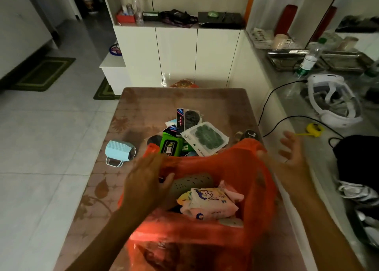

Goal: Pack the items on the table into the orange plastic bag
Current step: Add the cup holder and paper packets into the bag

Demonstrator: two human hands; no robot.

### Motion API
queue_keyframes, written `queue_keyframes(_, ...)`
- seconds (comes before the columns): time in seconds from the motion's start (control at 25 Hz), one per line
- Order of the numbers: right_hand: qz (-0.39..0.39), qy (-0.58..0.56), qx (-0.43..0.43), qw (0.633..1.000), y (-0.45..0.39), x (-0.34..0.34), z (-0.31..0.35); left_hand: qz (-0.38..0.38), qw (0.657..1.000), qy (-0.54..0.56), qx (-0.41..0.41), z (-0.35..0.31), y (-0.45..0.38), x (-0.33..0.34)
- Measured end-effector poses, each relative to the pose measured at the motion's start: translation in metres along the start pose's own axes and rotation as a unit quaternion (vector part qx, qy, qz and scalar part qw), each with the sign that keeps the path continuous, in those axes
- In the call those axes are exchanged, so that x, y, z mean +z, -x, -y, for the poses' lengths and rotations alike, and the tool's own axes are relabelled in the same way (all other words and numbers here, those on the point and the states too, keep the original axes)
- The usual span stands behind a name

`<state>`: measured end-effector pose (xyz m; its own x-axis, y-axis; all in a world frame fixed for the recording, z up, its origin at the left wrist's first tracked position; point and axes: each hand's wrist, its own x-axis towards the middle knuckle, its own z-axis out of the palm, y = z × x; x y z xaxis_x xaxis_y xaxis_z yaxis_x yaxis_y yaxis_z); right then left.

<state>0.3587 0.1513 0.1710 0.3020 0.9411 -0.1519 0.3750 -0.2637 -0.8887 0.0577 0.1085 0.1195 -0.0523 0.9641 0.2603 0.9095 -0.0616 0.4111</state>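
Note:
The orange plastic bag (252, 180) stands open on the near half of the table (143, 102). Inside it lie a pink wipes pack (209, 204) and a grey perforated item (190, 183). My left hand (147, 180) grips the bag's left rim, fingers over the edge. My right hand (293, 153) hovers just right of the bag, fingers spread, holding nothing. Beyond the bag lie a green pack (171, 145), a clear pouch with a green pad (206, 138), a black boxed item (187, 120) and a light blue gadget (120, 151) at the left.
A counter on the right carries a white headset (336, 100), a yellow tape measure (313, 129), a black bag (359, 157), cables and a water bottle (309, 59). White cabinets (176, 55) stand behind the table. Tiled floor lies to the left.

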Motion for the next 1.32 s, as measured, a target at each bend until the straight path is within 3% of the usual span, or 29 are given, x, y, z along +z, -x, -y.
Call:
queue_keyframes(0.08, 0.143, 0.091, 0.030, 0.985, -0.009, 0.026, -0.008, 0.085, 0.988, -0.080, -0.099, 0.025, -0.026, 0.013)
queue_keyframes(0.16, 0.255, 0.115, 0.038, 0.959, -0.008, 0.052, -0.019, 0.159, 0.960, -0.002, -0.230, 0.055, -0.033, 0.031)
queue_keyframes(0.28, 0.317, 0.252, -0.039, 0.913, 0.004, 0.067, -0.042, 0.108, 0.911, 0.138, -0.374, 0.085, -0.025, 0.037)
queue_keyframes(0.32, 0.297, 0.287, -0.062, 0.909, 0.008, 0.069, -0.046, 0.075, 0.902, 0.195, -0.377, 0.085, -0.022, 0.033)
queue_keyframes(0.4, 0.222, 0.215, -0.063, 0.949, 0.015, 0.068, -0.041, 0.020, 0.859, 0.349, -0.373, 0.071, -0.028, 0.015)
queue_keyframes(0.48, 0.152, -0.007, 0.040, 0.987, 0.018, 0.056, -0.018, -0.025, 0.820, 0.440, -0.364, 0.051, -0.044, -0.018)
queue_keyframes(0.52, 0.128, -0.128, 0.080, 0.980, 0.018, 0.048, -0.001, -0.033, 0.806, 0.475, -0.353, 0.042, -0.051, -0.036)
queue_keyframes(0.6, 0.120, -0.246, 0.080, 0.958, 0.019, 0.030, 0.033, -0.018, 0.778, 0.531, -0.337, 0.022, -0.062, -0.070)
queue_keyframes(0.84, 0.094, -0.257, -0.082, 0.958, 0.036, 0.001, 0.103, -0.061, 0.813, 0.547, -0.191, -0.025, -0.063, -0.147)
queue_keyframes(0.96, 0.092, -0.295, -0.120, 0.943, 0.060, -0.026, 0.111, -0.071, 0.823, 0.547, -0.136, -0.040, -0.031, -0.179)
queue_keyframes(1.04, 0.086, -0.301, -0.104, 0.944, 0.069, -0.036, 0.097, -0.055, 0.817, 0.555, -0.147, -0.041, -0.001, -0.183)
queue_keyframes(1.2, 0.062, -0.233, 0.011, 0.971, 0.059, -0.035, 0.037, 0.021, 0.777, 0.571, -0.263, -0.010, 0.053, -0.157)
queue_keyframes(1.32, 0.007, -0.188, 0.045, 0.981, 0.042, -0.040, 0.025, 0.039, 0.773, 0.557, -0.302, 0.009, 0.068, -0.145)
